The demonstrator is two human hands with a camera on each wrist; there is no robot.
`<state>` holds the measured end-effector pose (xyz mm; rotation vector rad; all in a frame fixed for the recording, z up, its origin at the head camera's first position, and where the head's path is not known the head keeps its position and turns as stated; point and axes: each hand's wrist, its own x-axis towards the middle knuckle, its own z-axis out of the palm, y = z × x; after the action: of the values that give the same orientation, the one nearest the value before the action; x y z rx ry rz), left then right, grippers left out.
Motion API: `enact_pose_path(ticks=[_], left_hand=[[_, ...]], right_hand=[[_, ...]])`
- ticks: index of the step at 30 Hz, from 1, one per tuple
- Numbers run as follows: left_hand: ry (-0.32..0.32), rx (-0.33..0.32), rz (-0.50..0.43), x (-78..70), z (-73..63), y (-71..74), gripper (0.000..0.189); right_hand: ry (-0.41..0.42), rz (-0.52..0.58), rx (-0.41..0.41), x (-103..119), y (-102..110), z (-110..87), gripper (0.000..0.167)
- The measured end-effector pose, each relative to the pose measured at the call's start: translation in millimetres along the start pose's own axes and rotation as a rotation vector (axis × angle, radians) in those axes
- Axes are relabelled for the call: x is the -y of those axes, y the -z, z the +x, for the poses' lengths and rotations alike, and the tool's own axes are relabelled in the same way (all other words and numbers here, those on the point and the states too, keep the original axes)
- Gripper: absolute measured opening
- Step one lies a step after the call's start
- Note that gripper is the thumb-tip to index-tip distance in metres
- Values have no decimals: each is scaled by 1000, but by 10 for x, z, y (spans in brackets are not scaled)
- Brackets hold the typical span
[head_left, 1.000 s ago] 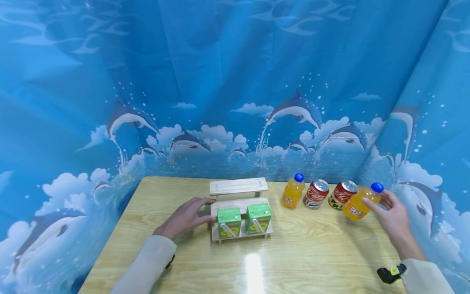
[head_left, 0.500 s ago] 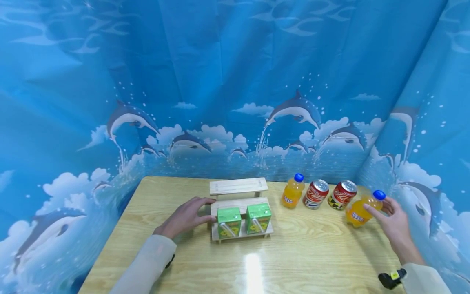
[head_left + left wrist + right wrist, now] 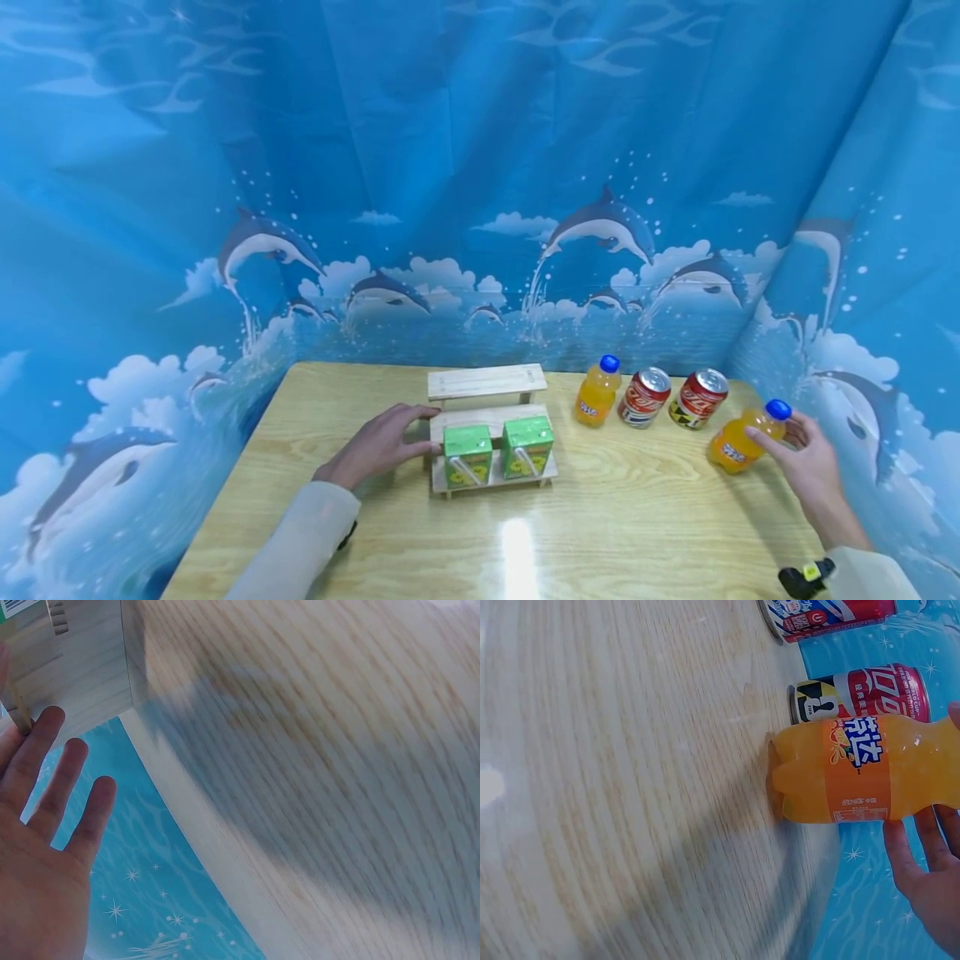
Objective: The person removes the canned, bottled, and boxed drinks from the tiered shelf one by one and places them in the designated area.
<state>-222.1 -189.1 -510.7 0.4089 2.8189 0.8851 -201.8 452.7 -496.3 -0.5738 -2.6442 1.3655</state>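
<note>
In the head view my left hand [image 3: 378, 446] holds the left end of a small tiered wooden stand [image 3: 487, 382] between thumb and index finger; its other fingers are spread in the left wrist view. Two green juice boxes [image 3: 468, 457] with straws sit side by side on the stand's lowest step. At the right, my right hand [image 3: 806, 458] grips a bottle of orange soda [image 3: 738, 442] near its blue cap, thumb in front and fingers behind. The bottle leans slightly, its base close over the table in the right wrist view [image 3: 802, 776].
Left of the held bottle, two red cola cans [image 3: 645, 397] and another orange soda bottle [image 3: 597, 392] stand in a row along the back of the wooden table [image 3: 615, 525]. A blue dolphin-print curtain [image 3: 480, 167] hangs behind and on both sides.
My right hand has brought the orange soda bottle a little right and toward me, away from the nearest can. My left hand, the stand and the juice boxes have stayed put.
</note>
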Motion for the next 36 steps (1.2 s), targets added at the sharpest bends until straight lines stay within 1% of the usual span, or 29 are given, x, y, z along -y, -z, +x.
enact_pose_path(ticks=[9,14,23,30,36], left_hand=[[-7,-3,-5,3,-9,-2,68],[1,-12,-10,9,-2,-13,68],[-15,-17,-13,25,0,-30,66],[-20,-21,-4,21,-9,-31,65],[-16,-14,-3,31,-6,-29,67]], right_hand=[[21,28,30,1,7,-16,98],[34,15,44,-21,7,-6,99],[55,7,63,1,-13,-35,99],[71,-11,51,9,-34,-45,98],[53,7,29,28,-10,-28,93]])
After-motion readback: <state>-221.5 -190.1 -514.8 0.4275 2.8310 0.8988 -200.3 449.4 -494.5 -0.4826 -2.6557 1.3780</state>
